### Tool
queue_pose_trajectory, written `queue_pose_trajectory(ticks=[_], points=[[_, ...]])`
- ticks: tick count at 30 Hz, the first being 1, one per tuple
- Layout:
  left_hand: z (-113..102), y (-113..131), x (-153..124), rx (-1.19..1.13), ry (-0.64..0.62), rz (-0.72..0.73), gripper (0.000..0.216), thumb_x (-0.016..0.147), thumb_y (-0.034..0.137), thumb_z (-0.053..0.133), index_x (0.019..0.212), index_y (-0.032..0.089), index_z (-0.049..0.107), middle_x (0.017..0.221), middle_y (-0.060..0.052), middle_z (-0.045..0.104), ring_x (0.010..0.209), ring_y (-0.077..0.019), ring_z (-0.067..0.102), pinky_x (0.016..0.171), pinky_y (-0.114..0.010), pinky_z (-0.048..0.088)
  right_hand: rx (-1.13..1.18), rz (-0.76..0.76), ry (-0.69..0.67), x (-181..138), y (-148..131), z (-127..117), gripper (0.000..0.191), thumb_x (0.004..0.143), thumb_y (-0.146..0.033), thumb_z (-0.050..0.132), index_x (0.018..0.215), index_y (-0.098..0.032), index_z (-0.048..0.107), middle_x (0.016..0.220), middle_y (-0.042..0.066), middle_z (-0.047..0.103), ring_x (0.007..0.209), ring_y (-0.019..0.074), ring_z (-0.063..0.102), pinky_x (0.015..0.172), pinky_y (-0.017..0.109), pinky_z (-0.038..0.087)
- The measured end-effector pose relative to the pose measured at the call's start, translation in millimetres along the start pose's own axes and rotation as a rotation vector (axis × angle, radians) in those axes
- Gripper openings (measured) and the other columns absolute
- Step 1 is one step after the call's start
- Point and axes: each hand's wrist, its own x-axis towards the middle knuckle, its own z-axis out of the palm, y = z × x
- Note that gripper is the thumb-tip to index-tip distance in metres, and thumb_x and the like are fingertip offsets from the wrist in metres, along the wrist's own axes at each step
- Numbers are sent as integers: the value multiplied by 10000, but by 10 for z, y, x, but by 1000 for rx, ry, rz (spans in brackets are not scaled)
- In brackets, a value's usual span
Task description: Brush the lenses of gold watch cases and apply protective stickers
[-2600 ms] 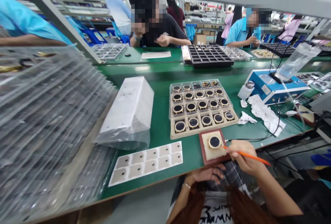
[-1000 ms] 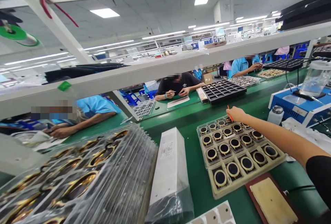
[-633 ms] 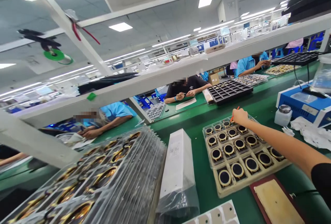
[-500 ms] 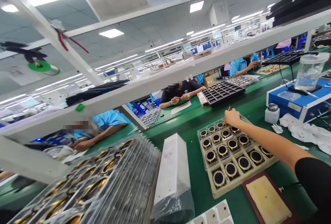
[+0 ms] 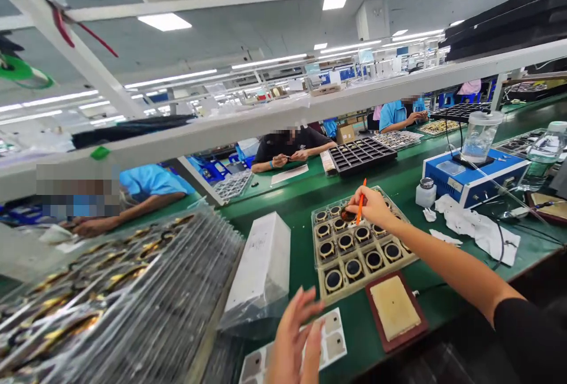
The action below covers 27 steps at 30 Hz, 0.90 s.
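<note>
A watch case (image 5: 348,214) and orange stick (image 5: 360,202) are being pinched by the right grip (image 5: 374,207), the left grip (image 5: 293,339) being splayed open.

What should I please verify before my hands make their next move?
1. Orange tool secure in the right hand: ok, gripped between the fingers.
2. Gold-rimmed round piece at that hand's fingertips clear of the tray: cannot tell, the view does not settle contact.
3. Left hand free: ok, fingers spread, holding nothing.
4. White sheet fully visible: not ok, the left hand hides part of it.
5. Cream pad on the red-brown base: ok.
6. White bottle upright: ok.
</note>
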Motion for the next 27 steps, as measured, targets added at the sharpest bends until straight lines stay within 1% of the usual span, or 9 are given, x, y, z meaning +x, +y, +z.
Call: queue_pose_trajectory(ticks=[2,3,5,8,10,12,16,20,27], points=[[324,7,29,-90,77,31,599,936,491,595,1485,324,422,1399,-121,573,1143,-268,659,894,-408,612,159,-86,-11,-498,-189,1,246,879,-329,679,825,-220,466,905,17,714,814,153,686,746,308,576],[470,15,37,-157,93,56,603,924,463,626,1472,282,451,1359,-139,602,1107,-265,681,860,-382,626,403,-145,30,-755,-263,-10,295,849,-334,715,787,-225,448,873,26,711,788,165,682,725,319,578],[691,39,21,-223,136,112,412,916,354,666,1311,245,627,1121,-100,722,888,-214,744,732,-293,643,677,-130,130,-1212,-350,-58,332,841,-350,736,766,-233,435,859,22,704,772,164,678,698,308,575],[818,88,-70,-215,167,181,204,893,239,697,1086,231,761,917,-48,758,655,-147,727,655,-228,625,819,-150,176,-1627,-338,-140,329,845,-436,741,802,-244,477,878,41,714,782,184,692,671,309,580],[809,131,-130,-247,152,165,186,887,249,706,1055,220,778,886,-48,758,607,-138,712,644,-230,627,902,-184,145,-1722,-277,-168,291,908,-523,635,881,-259,515,930,62,735,809,209,709,689,345,596],[785,175,-163,-316,142,124,196,886,277,710,1056,208,780,853,-47,755,576,-134,698,618,-236,629,954,-178,117,-1734,-219,-169,265,940,-532,578,956,-269,546,961,66,751,827,219,722,731,374,607],[790,241,-165,-398,143,107,205,868,272,731,1064,239,782,843,-30,754,558,-121,685,581,-224,623,977,-133,66,-1729,-182,-158,262,841,-422,760,995,-267,615,969,51,770,861,214,737,782,354,614],[816,284,-171,-419,123,130,216,872,227,724,1072,286,780,837,-8,748,559,-104,681,576,-195,613,980,-97,91,-1763,-236,-183,209,830,-384,780,937,-264,646,943,35,772,865,210,739,779,348,615],[808,374,-207,-457,81,196,291,899,142,668,1119,309,760,883,-13,711,599,-108,702,575,-190,606,951,-33,203,-1770,-340,-181,227,768,-320,839,892,-259,658,852,4,723,793,168,700,712,285,595]])
